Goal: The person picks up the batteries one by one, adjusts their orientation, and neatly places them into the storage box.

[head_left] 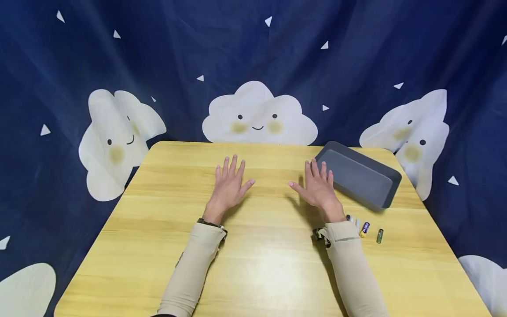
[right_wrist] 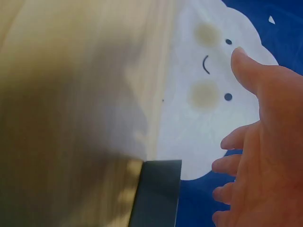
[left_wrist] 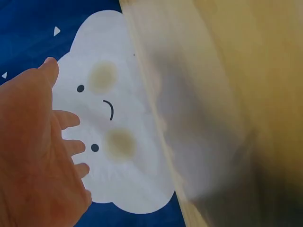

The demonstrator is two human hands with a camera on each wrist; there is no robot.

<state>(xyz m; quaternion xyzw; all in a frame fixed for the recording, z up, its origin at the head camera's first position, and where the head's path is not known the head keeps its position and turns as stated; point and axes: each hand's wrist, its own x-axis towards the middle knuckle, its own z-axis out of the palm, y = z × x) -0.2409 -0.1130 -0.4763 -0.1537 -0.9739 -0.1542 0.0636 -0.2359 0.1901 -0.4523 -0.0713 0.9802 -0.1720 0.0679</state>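
Both hands are held out palm down over the wooden table with fingers spread, and neither holds anything. My left hand point(head_left: 228, 187) is left of the table's middle, with nothing beside it. My right hand point(head_left: 318, 189) is nearest to a dark grey rectangular tray point(head_left: 356, 176), its fingertips overlapping the tray's left end in the head view. In the right wrist view, the corner of the tray point(right_wrist: 158, 189) shows below the hand. Several small batteries lie by the right wrist: a purple and yellow one point(head_left: 365, 229), a green and black one point(head_left: 380, 236), and others partly hidden by the sleeve.
The light wooden table point(head_left: 261, 246) has rounded far corners. A dark blue curtain point(head_left: 178, 44) with white smiling clouds hangs behind and around it. The tray lies slantwise at the far right, close to the table's back edge.
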